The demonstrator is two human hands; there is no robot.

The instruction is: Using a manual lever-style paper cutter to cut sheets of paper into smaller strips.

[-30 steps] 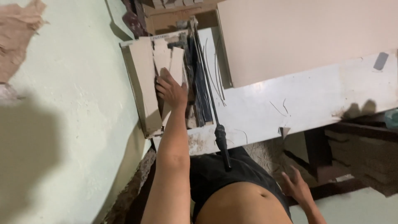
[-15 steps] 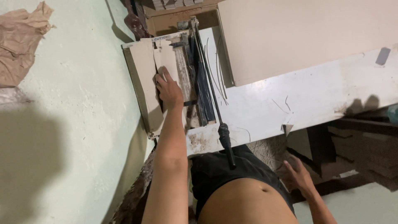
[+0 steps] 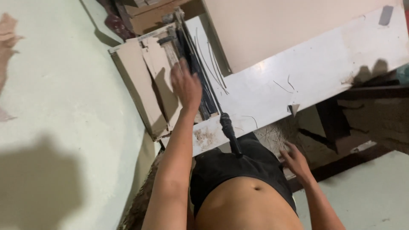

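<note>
Left hand: the left hand (image 3: pixel 186 85) lies in the upper middle of the frame with fingers loosely spread, palm down. It rests on the cardboard pieces at the cutter's edge and closes around nothing. It is blurred, so finger detail is unclear.

Right hand: the right hand (image 3: pixel 296 161) hangs in the lower right of the frame, fingers open and slightly curled, holding nothing. It is beside the black shorts (image 3: pixel 238 170) and well apart from the cutter.

Cardboard pieces: the cardboard pieces (image 3: pixel 157 81) are flat, tan sheets, stacked and overlapping in the upper centre-left. Some edges are cut to angles. They lie partly under the left hand.

Cutter: the cutter (image 3: pixel 200 68) is a long dark blade arm with metal rails, just right of the cardboard. Its long axis runs from the top centre of the frame down and to the right. It ends in a black handle (image 3: pixel 228 130), which points toward the person's waist.

Bench: the white bench (image 3: pixel 306 72) carries the cutter and crosses the upper right, scuffed and scratched.

Big board: a large pale board (image 3: pixel 277 25) lies on the bench at the top of the frame.

Wall: a pale green wall (image 3: pixel 64 106) fills the left side.
</note>
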